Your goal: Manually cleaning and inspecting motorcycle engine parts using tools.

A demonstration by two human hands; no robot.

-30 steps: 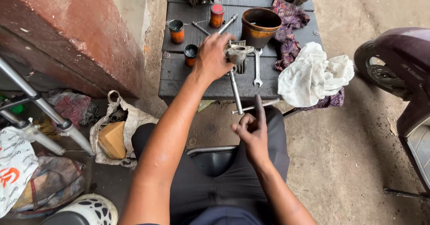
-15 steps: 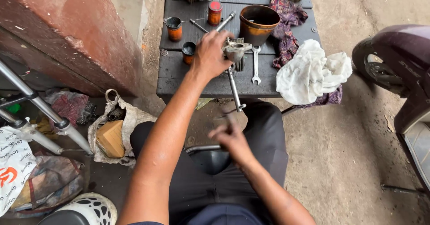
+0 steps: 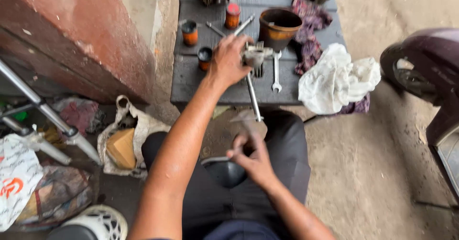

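Head view: a dark wooden bench holds a white cloth, brown pot and wrench. The left hand grips a metal part on the bench; the right hand clasps its rod, blurred.

This is a roadside repair workshop, out on bare dirt ground. At upper centre a dark wooden plank bench holds a steel combination spanner, small orange-banded oil tins and a rusty brown pot. At right edge sits a maroon scooter's rear wheel.
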